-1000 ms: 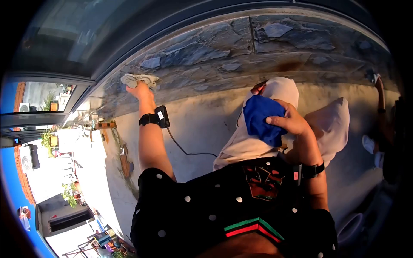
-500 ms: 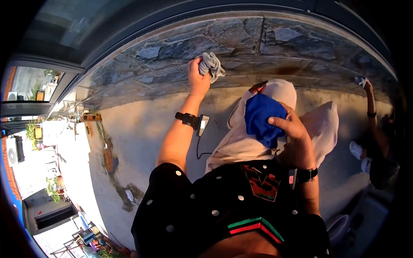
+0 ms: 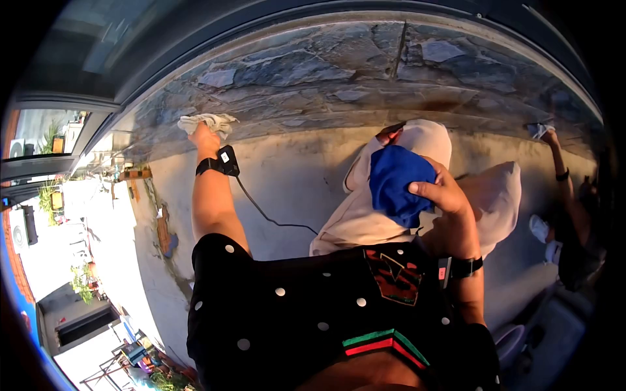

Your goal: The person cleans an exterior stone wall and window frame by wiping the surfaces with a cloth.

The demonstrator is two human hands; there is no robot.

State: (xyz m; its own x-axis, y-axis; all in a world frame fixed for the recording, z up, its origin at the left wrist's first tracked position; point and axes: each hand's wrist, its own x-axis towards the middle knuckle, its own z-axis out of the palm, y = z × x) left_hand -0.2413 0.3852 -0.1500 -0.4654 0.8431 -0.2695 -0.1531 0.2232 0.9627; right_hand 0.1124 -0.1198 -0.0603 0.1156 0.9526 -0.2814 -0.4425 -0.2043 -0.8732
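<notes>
My left hand (image 3: 205, 137) is stretched out to the left and presses a pale grey cloth (image 3: 225, 120) against the stone facing (image 3: 293, 78). The cloth lies partly spread under the hand, and the fingertips are hidden. Close to my bent knees, my right hand (image 3: 443, 192) grips a bunched blue cloth (image 3: 399, 182), with the thumb on top. The blue cloth rests over the light trousers (image 3: 427, 140).
A black strap with a small box (image 3: 227, 160) sits on my left wrist, and its cable (image 3: 267, 221) runs towards my waist. Window frames (image 3: 98, 104) edge the stone. On the right another person's hand (image 3: 550, 137) holds a cloth (image 3: 538, 130) to the stone. Plants (image 3: 81, 283) stand far left.
My left hand has moved left along the stone with the grey cloth, which was bunched and is now flatter. My right hand and the blue cloth have hardly moved. The other person's hand is slightly lower.
</notes>
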